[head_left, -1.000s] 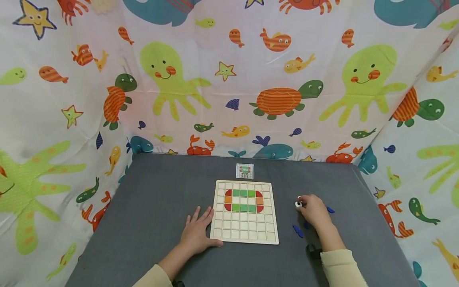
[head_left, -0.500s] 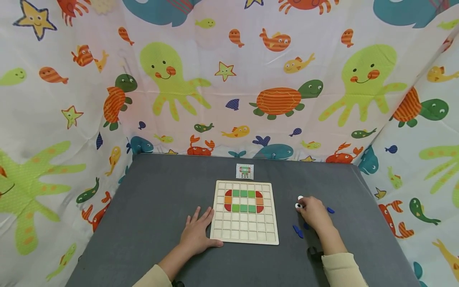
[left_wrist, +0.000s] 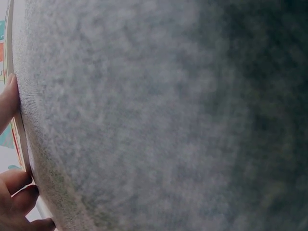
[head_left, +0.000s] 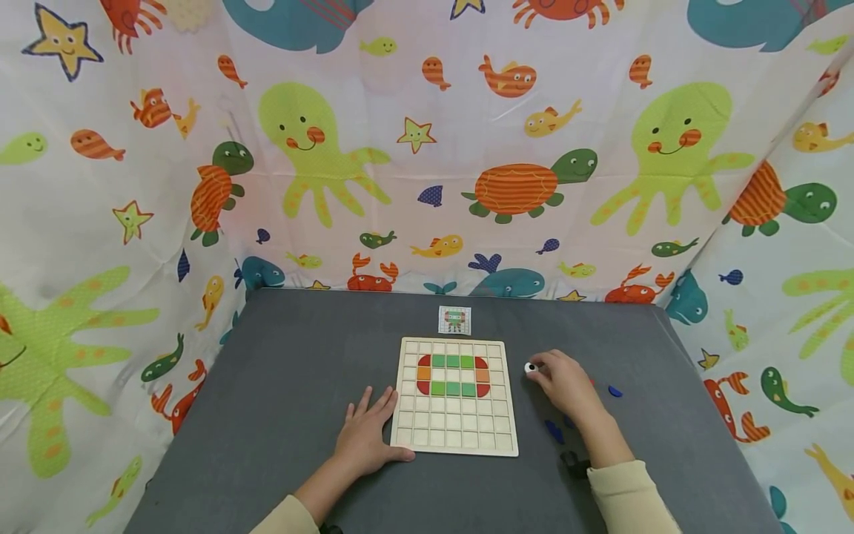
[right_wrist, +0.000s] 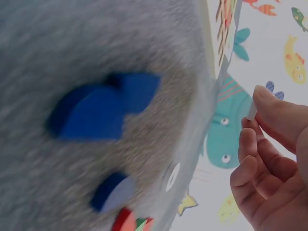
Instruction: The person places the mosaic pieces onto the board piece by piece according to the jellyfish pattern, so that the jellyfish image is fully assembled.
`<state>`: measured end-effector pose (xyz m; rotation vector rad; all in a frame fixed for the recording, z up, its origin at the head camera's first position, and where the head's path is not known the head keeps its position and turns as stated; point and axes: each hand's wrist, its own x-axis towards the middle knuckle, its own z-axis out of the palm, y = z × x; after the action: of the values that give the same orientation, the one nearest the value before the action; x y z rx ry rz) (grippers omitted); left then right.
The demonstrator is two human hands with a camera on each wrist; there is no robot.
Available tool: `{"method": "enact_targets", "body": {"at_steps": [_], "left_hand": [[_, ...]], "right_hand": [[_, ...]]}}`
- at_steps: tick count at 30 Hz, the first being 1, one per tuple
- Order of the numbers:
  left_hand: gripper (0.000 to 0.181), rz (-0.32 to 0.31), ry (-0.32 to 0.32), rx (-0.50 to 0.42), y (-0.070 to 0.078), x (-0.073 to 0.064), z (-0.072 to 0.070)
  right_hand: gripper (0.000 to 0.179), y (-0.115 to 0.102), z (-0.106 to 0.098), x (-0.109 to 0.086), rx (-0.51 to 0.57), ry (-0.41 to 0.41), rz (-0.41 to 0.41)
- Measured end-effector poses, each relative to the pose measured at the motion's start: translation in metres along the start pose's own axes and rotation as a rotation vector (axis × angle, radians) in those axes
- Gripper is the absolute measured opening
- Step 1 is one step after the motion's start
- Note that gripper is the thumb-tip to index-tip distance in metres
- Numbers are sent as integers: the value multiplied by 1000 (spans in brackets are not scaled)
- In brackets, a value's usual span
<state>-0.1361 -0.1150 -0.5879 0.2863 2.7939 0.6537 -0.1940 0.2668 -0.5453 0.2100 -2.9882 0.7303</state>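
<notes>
My right hand [head_left: 567, 382] pinches a small white eye piece [head_left: 531, 368] with a black dot, a little right of the wooden grid board [head_left: 454, 426]. In the right wrist view the thumb and a fingertip hold this white piece [right_wrist: 252, 111] by its edges. My left hand [head_left: 365, 437] rests at the board's left side, fingers straight along the edge and thumb at the near corner. Fingers [left_wrist: 14, 183] also show at the board edge in the left wrist view. On the board, red, orange and green pieces [head_left: 454, 361] form a ring with rounded corners.
Blue pieces [head_left: 554, 431] lie by the right forearm, with another blue piece [head_left: 614, 391] farther right. A white disc [right_wrist: 173, 176] and a red piece [right_wrist: 125, 220] lie near them. A small pattern card [head_left: 454, 320] sits behind the board. A printed sea-animal cloth [head_left: 373, 170] surrounds the table.
My right hand has picked up the white eye piece and moved left and slightly away, nearer the board. My left hand stays at the board's edge.
</notes>
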Motion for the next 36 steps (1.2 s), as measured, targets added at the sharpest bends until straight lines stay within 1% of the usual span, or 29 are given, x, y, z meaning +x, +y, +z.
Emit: {"method": "enact_targets", "body": {"at_steps": [7, 14, 20, 23, 28, 31, 36], "left_hand": [[120, -4, -5, 11, -1, -2, 1], [119, -3, -11, -2, 0, -1, 2], [120, -6, -24, -2, 0, 1, 2], [120, -7, -20, -5, 0, 1, 1], [120, -2, -8, -2, 0, 1, -2], [120, -7, -14, 0, 0, 1, -2], [120, -10, -11, -4, 0, 1, -1]], "right_hand": [[24, -18, 2, 9, -5, -21, -29], [26, -31, 8, 14, 2, -38, -26], [26, -42, 16, 20, 8, -38, -67], [25, -47, 21, 25, 16, -42, -88], [23, -56, 31, 31, 41, -76, -94], [21, -62, 36, 34, 58, -106, -96], [21, -71, 43, 40, 63, -142, -119]]}}
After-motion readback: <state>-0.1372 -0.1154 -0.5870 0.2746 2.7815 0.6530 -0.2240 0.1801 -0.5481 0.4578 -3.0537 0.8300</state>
